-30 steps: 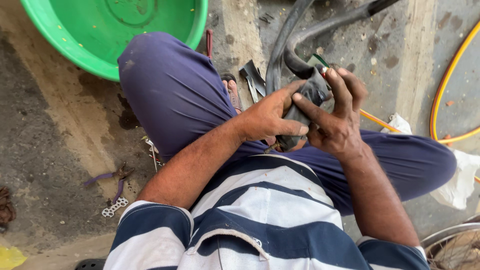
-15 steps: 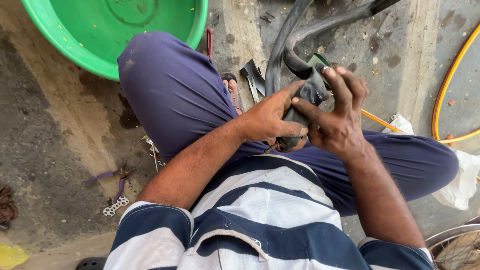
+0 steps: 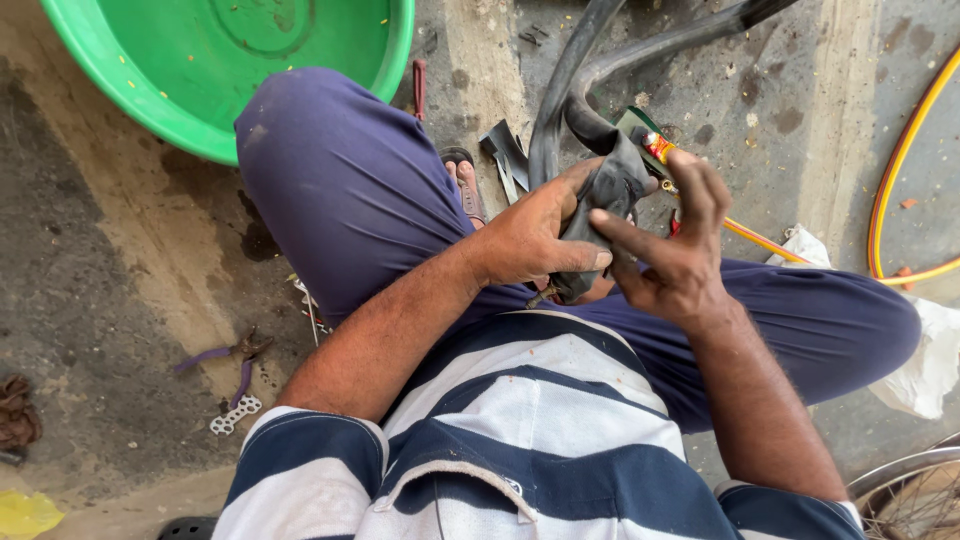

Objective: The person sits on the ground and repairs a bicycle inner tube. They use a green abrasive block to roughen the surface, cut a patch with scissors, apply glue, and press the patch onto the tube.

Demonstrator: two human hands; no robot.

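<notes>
The person is sitting cross-legged on the concrete floor [image 3: 120, 300], and both hands are working over the lap. The left hand [image 3: 530, 235] is clamping a folded bunch of black rubber inner tube [image 3: 600, 205], fingers wrapped over the top and thumb pressing along the fold, so that grip is closing firmly on the rubber. The right hand [image 3: 675, 255] is sitting just beside it on the far side of the fold: its forefinger is stretching across to touch the tube near the left thumb, while its other fingers are curling up around a small red and yellow tube [image 3: 657, 147], seemingly pinching it at the fingertips, though the exact hold is partly hidden. The bunched rubber is hanging between the two hands above the dark blue trousers, and the rest of the inner tube is looping away upward across the floor toward the top edge of the view.

Around them, a big green plastic basin [image 3: 200, 90] is resting on the floor beyond the left knee. A pair of pliers with purple handles [image 3: 225, 360] is lying on the floor to the left, with a small flat perforated metal piece [image 3: 235, 415] just below it. A yellow hose [image 3: 905, 160] is curving along the right side, and a white rag [image 3: 920, 350] is lying by the right knee. A wheel rim with spokes [image 3: 915, 490] is peeking in at the bottom right corner.
</notes>
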